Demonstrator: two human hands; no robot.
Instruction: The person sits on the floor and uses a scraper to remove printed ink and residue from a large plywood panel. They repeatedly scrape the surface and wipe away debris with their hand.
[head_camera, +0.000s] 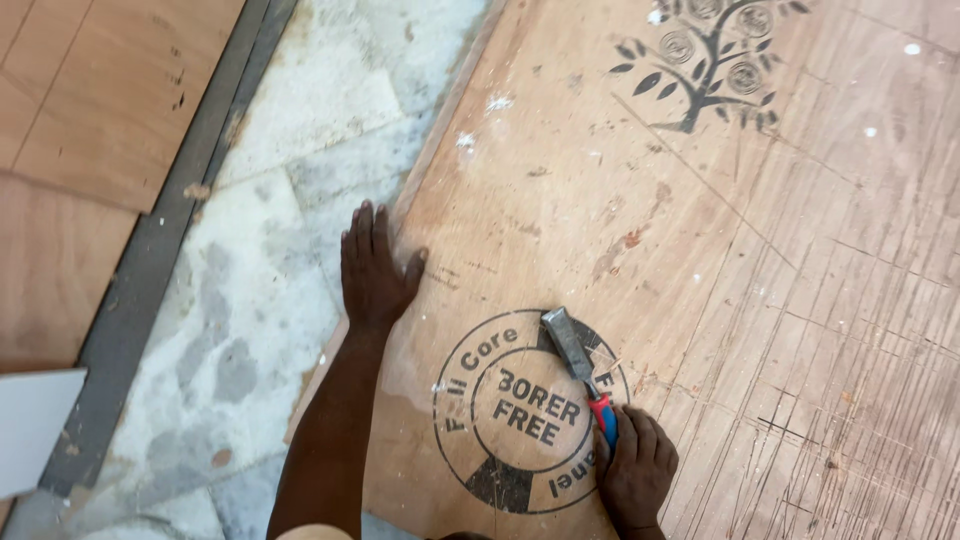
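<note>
Gripping chisel (578, 362) handle, right hand (637, 470) closed, handle mostly hidden; left hand (373, 272) flat on plywood (700, 250) edge.

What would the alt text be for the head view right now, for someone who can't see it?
The right hand grips a chisel by its red and blue handle, blade flat on a plywood sheet over a round black stamp. The left hand presses flat on the sheet's left edge, beside a mottled stone floor.
</note>
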